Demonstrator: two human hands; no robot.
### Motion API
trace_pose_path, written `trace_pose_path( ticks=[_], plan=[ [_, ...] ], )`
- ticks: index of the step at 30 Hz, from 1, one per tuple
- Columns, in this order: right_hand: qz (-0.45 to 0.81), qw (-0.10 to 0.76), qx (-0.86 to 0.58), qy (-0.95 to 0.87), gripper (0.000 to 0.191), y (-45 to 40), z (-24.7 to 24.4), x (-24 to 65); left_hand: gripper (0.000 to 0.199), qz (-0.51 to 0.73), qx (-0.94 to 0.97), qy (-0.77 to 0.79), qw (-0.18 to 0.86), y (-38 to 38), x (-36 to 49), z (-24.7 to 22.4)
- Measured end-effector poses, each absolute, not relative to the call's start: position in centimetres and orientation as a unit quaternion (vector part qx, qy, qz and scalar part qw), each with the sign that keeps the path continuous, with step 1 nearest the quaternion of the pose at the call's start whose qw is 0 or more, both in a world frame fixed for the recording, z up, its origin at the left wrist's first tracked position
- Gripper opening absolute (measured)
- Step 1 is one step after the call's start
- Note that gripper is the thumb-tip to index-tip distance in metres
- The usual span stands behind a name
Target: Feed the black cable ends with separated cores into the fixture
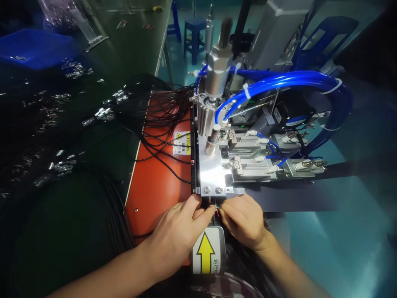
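Note:
Thin coloured wires (pixel 217 212), red and green among them, show between my two hands at the front of the machine. My left hand (pixel 178 229) is closed, thumb and forefinger pinched at the wires' left side, just over the machine's dark edge. From the right, the bent fingers of my right hand (pixel 243 217) pinch the wires' other side. Directly above both hands stands the machine's silver metal block (pixel 212 169). A white label with a yellow arrow (pixel 206 250) lies just below the fingertips.
Several black cables (pixel 167 120) run across the orange-red cover (pixel 161 174) into the machine. Bundles with shiny metal ends (pixel 105 112) lie on the dark table at left, near a blue bin (pixel 35 47). Blue air tubes (pixel 288 79) arch over the machine's cylinders. Behind is a blue stool (pixel 194 37).

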State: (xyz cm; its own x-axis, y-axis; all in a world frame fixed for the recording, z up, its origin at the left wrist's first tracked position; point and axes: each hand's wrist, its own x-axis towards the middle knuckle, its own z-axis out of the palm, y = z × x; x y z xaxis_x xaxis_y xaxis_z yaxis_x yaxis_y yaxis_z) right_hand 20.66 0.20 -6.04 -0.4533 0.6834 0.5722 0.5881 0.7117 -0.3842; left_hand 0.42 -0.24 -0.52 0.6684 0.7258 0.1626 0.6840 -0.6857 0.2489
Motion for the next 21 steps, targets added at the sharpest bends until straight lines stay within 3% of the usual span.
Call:
trace_pose_path(
  ticks=[8,15,21],
  plan=[
    [0.062,0.348,-0.355,-0.865,0.007,0.5,-5.8,21.0,0.035,0.128,0.907,0.389,0.096,-0.1,0.6,-0.3],
    [0.340,0.416,-0.459,-0.708,0.013,-0.7,-5.4,19.9,0.038,0.122,0.908,0.387,0.103,-0.2,0.4,-0.4],
    [0.400,0.421,-0.500,-0.642,0.016,-1.2,-5.5,19.4,0.035,0.116,0.907,0.390,0.112,-0.2,0.4,-0.5]
  ],
)
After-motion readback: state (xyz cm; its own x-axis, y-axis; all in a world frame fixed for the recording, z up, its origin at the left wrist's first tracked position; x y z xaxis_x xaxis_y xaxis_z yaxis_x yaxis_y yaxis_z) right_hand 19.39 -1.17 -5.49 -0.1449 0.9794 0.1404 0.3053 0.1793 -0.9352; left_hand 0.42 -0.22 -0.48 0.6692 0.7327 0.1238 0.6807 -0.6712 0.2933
